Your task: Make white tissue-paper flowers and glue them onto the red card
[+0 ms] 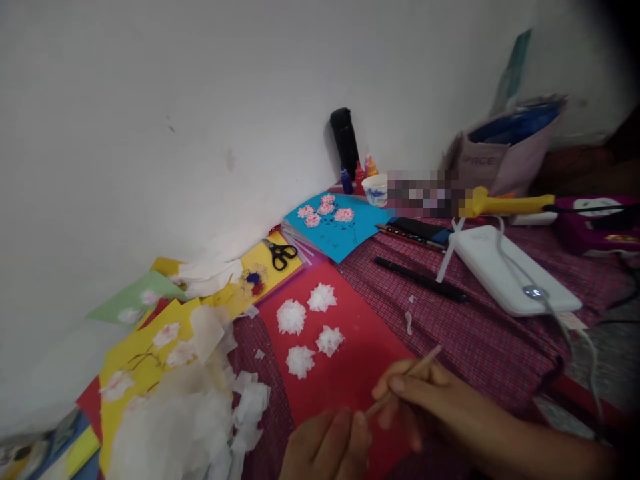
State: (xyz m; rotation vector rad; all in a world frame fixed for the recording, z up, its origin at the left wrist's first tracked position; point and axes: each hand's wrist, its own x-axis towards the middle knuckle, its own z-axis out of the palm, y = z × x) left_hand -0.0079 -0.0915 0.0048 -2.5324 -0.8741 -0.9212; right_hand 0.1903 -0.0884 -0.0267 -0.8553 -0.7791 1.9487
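My right hand (pixel 417 393) pinches a thin wooden stick (pixel 424 362) that slants down toward my left hand. Fingers curled and pressed together, my left hand (pixel 327 443) is at the stick's lower end; whatever it holds is hidden. Both hands are over the lower part of a red sheet (pixel 370 333). Four white tissue-paper flowers (pixel 291 317) lie on the sheet's upper left part. Left of it is a heap of white tissue pieces (pixel 175 420), with small cut squares (pixel 250 407) beside it.
Black scissors (pixel 281 255) lie on yellow paper behind the red sheet. A blue sheet (pixel 345 243) bears pink flowers. Farther back stand paint bottles (pixel 346 180), a bowl (pixel 375 190) and a black flask (pixel 345 140). On the right are a black pen (pixel 420 279), white power bank (pixel 510 270) and glue gun (pixel 515 203).
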